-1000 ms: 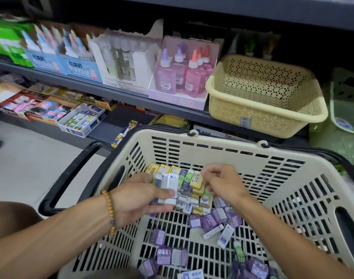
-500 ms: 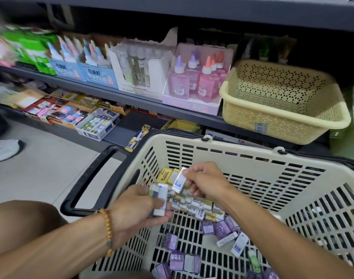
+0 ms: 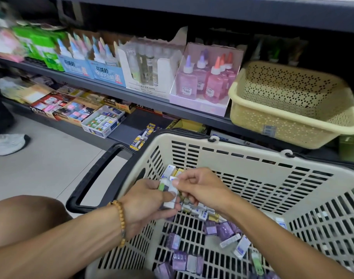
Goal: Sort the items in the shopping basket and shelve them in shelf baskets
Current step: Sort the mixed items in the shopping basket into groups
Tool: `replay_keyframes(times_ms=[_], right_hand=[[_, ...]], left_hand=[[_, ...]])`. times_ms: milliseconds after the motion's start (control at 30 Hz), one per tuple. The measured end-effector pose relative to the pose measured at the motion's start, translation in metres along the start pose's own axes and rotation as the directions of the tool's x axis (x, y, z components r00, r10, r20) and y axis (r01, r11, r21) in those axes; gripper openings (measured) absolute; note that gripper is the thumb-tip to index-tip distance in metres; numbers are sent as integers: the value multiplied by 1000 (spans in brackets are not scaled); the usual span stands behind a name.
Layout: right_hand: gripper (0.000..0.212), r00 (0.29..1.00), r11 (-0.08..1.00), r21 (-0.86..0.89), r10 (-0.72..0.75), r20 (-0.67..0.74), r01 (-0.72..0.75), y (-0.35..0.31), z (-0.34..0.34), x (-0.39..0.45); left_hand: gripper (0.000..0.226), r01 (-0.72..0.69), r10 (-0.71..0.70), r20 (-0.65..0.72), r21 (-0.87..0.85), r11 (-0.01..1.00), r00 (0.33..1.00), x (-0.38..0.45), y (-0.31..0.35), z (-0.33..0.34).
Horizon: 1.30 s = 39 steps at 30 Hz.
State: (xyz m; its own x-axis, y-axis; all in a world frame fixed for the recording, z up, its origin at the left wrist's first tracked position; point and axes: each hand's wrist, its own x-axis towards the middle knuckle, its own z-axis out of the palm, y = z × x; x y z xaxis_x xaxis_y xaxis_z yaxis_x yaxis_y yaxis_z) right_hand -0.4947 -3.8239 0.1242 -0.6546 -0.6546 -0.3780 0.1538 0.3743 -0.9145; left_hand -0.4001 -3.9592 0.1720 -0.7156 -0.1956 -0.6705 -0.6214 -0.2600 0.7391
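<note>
Head view: left hand (image 3: 146,200) grips a small stack of white boxes (image 3: 169,195) over the shopping basket (image 3: 242,158). Right hand (image 3: 200,186) pinches one white box (image 3: 174,180) at the top of that stack, fingers curled. Loose purple and white packets (image 3: 220,228) lie on the basket floor. Yellow shelf basket (image 3: 292,109) sits on the shelf (image 3: 111,91) above, beside pink glue bottles (image 3: 204,79).

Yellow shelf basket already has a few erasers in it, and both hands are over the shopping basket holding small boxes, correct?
Not quite. The head view shows the yellow shelf basket with nothing visible inside it. The rest stands: the left hand grips a stack of small boxes, the right hand pinches one against the stack, both over the shopping basket.
</note>
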Motion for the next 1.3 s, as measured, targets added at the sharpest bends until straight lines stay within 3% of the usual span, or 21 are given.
replay_keyframes(times_ms=[167, 300, 433, 500, 633, 800, 867, 933, 1033, 1100, 1300], right_hand=[[14, 976, 976, 199, 121, -181, -84, 4, -10, 14], [11, 936, 963, 194, 233, -264, -185, 7, -6, 29], [14, 925, 985, 99, 168, -342, -142, 4, -6, 25], [16, 944, 994, 79, 101, -315, -80, 2, -11, 11], [20, 997, 999, -3, 39, -72, -39, -5, -19, -30], [7, 978, 990, -83, 98, -184, -115, 6, -56, -75], [8, 950, 984, -91, 125, -287, -156, 15, -79, -97], [11, 919, 980, -96, 126, -373, -174, 26, -100, -118], [12, 900, 985, -83, 105, -423, -154, 41, -117, -141], [12, 900, 988, -83, 84, -427, -131, 45, -121, -146], [11, 904, 993, -110, -7, -427, -44, 37, -128, -144]], left_hand=[[18, 27, -27, -37, 0, 1000, 999, 3, -6, -5], [15, -8, 10, -21, 80, 997, 1000, -1, -10, -6], [8, -42, 42, 0, 136, 990, 999, -4, -9, -3], [10, -50, 50, 7, 151, 987, 999, -3, -8, -1], [16, -61, 50, 65, 179, 982, 997, 2, -10, 17], [13, -202, 143, 197, 325, 924, 970, 13, -23, 63], [16, -326, 196, 296, 492, 807, 935, 23, -35, 82], [15, -440, 189, 422, 647, 622, 887, 34, -51, 101], [26, -508, 79, 504, 834, 217, 860, 52, -76, 122], [32, -516, 43, 515, 857, -10, 856, 60, -89, 130], [67, -515, 97, 538, 835, -194, 837, 76, -117, 138]])
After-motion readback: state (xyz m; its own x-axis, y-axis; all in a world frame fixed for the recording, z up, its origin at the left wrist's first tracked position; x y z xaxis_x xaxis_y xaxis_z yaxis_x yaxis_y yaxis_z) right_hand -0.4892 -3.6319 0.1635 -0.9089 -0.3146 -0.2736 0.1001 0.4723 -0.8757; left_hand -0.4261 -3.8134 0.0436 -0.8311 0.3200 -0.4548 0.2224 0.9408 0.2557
